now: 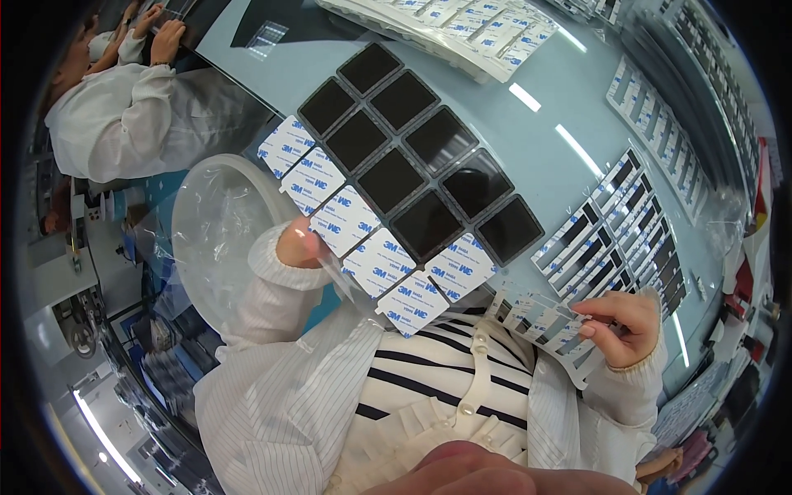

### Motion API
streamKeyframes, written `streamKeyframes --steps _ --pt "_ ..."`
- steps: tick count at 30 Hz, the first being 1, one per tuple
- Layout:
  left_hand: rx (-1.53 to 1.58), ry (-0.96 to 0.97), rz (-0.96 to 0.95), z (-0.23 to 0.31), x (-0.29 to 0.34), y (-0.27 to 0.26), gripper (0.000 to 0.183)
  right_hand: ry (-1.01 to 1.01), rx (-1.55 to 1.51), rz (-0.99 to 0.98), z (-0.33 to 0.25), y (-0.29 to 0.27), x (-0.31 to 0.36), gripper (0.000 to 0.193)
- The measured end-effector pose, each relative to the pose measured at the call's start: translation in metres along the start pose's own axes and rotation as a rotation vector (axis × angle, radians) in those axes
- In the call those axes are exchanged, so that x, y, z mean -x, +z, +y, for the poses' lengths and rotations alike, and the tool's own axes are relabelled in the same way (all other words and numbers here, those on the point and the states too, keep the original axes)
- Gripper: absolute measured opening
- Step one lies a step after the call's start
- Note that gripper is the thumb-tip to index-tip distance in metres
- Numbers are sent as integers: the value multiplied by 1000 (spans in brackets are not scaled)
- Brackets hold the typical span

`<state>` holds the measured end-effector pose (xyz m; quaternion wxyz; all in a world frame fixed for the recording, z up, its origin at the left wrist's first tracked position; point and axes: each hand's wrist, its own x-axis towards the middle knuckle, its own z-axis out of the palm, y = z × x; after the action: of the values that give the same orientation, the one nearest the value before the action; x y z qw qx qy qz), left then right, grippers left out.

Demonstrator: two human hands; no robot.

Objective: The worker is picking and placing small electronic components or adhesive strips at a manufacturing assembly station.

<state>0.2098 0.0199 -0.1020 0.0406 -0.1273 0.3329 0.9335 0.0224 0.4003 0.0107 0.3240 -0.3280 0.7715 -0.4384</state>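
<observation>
Shining dark squares (443,139): nine in the head view, five in one row and four in the next.
White pieces (345,221): six, blue-printed; five form a row along the squares' near side, and one ends the row of four.
Left hand (297,245): one, at the near left edge of the white pieces; its fingers are mostly hidden, so I cannot tell whether it grips.
Right hand (623,330): one, pinching a slotted strip (536,318) between thumb and fingers.
Squares' place: on the table (511,132), up and right of the left hand, up and left of the right, apart from the latter.
Slotted sheet (615,231): one, just beyond the right hand.
Bin (190,256): one, whitish, left of the left hand.
</observation>
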Motion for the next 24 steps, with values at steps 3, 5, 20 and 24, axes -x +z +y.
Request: streamKeyframes --steps 3,5,20,24 --pt "-348 -30 -2 12 -6 24 52 -16 41 51 2 -10 5 15" --pt "-392 -110 32 24 -2 31 55 17 58 145 11 -18 9 16" --pt "-357 -152 117 27 -2 50 55 -314 751 288 -53 -1 13 56" --pt "-344 -150 176 32 -2 66 50 -540 858 -4 -50 55 -17 51"
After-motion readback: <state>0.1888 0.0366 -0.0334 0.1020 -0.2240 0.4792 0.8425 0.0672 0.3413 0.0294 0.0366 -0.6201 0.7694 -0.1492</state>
